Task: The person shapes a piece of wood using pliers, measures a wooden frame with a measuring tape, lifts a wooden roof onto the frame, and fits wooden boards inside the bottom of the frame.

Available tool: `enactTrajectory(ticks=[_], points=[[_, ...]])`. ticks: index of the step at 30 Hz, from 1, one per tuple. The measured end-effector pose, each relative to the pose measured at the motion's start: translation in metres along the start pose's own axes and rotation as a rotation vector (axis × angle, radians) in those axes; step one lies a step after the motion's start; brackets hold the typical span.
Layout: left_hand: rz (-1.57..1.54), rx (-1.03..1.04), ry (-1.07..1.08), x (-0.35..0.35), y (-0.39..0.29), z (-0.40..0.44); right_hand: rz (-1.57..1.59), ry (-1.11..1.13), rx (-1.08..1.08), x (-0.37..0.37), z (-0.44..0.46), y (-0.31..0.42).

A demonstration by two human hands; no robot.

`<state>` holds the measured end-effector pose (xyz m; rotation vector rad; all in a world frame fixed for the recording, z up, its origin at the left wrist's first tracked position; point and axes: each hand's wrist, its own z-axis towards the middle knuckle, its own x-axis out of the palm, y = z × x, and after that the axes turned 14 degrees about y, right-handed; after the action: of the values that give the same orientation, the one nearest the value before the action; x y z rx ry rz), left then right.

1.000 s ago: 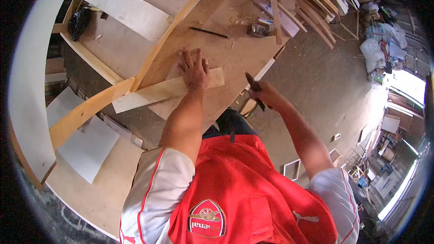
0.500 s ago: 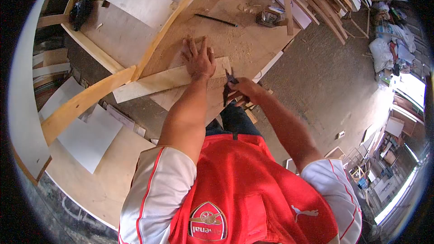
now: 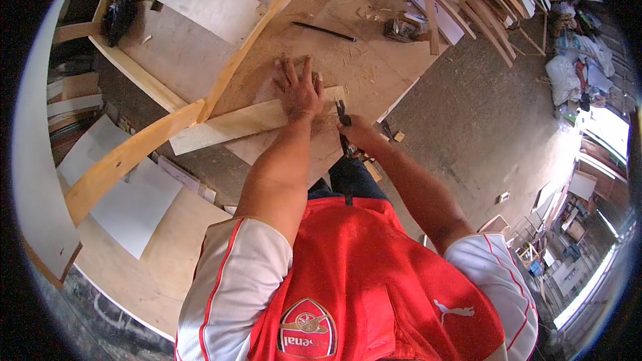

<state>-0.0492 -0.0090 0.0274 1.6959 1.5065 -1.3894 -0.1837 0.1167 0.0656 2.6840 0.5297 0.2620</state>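
1. Your right hand (image 3: pixel 361 132) has just swung in from out over the floor to the right end of the pale, flat wooden board (image 3: pixel 231 124), carrying the dark metal plier-like hand tool (image 3: pixel 343 118). Tool and board now meet in one spot, so the work seems centred on that end; whether they touch, you cannot tell from this angle.
2. Your right fingers are wrapped closed around the tool's handles, its head pointing away from you.
3. Your left hand (image 3: pixel 299 93) stays where it was, open and palm down with fingers spread, gripping nothing. It lies across the board, fingertips reaching over the brown wooden sheet (image 3: pixel 394 67), and appears to be steadying it.
4. The board lies on that sheet in front of you, its left end reaching past the sheet's edge, close to a long yellowish wooden strip (image 3: pixel 267 23).
5. On your red shirt (image 3: pixel 334 247), the crest (image 3: pixel 307 327) reads "Arsenal", partly legible; opposite is a leaping-cat emblem (image 3: pixel 453 309).
6. Beyond the sheet's litter of shavings, a whitish printed panel (image 3: pixel 445 20) shows "PR"; strips of wood hide the rest.
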Motion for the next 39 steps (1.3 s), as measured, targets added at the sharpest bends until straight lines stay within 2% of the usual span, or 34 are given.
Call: enactTrajectory(ticks=[2, 10, 13, 16, 19, 22, 24, 27, 28, 31, 34, 39], points=[[-0.004, 0.001, -0.004, 0.0, 0.0, -0.001, -0.064, -0.022, 0.018, 0.003, 0.002, -0.001], [-0.032, 0.021, -0.028, -0.003, 0.0, -0.001, 0.356, -0.103, 0.039, 0.021, -0.02, 0.023], [0.005, 0.01, 0.005, -0.003, 0.001, -0.001, 0.364, -0.179, 0.054, 0.028, -0.012, 0.022], [0.011, 0.003, 0.025, -0.005, -0.001, -0.001, 0.296, -0.138, 0.051, 0.02, -0.009, 0.022], [0.015, -0.002, 0.036, -0.007, -0.001, -0.001, 0.152, -0.203, 0.071, 0.01, -0.013, 0.023], [0.008, 0.009, 0.012, -0.008, -0.003, -0.002, -0.076, -0.472, -0.051, -0.022, -0.045, 0.056], [-0.016, 0.027, 0.013, -0.002, 0.001, -0.002, 0.057, -0.524, -0.253, -0.06, -0.042, 0.063], [-0.007, 0.037, 0.034, 0.005, 0.004, 0.002, -0.197, -0.387, -0.179, -0.084, -0.096, 0.108], [0.002, 0.033, 0.047, 0.006, 0.004, 0.002, -0.538, -0.381, -0.137, -0.086, -0.086, 0.097], [0.024, 0.011, 0.054, -0.004, -0.001, 0.001, -0.667, -0.174, -0.203, -0.082, -0.042, 0.026], [-0.026, 0.03, 0.008, 0.001, 0.002, -0.001, -0.737, 0.0, -0.067, -0.081, -0.042, 0.028], [-0.03, 0.028, 0.021, 0.002, 0.004, 0.0, -0.995, -0.072, 0.047, -0.082, -0.039, 0.047]])
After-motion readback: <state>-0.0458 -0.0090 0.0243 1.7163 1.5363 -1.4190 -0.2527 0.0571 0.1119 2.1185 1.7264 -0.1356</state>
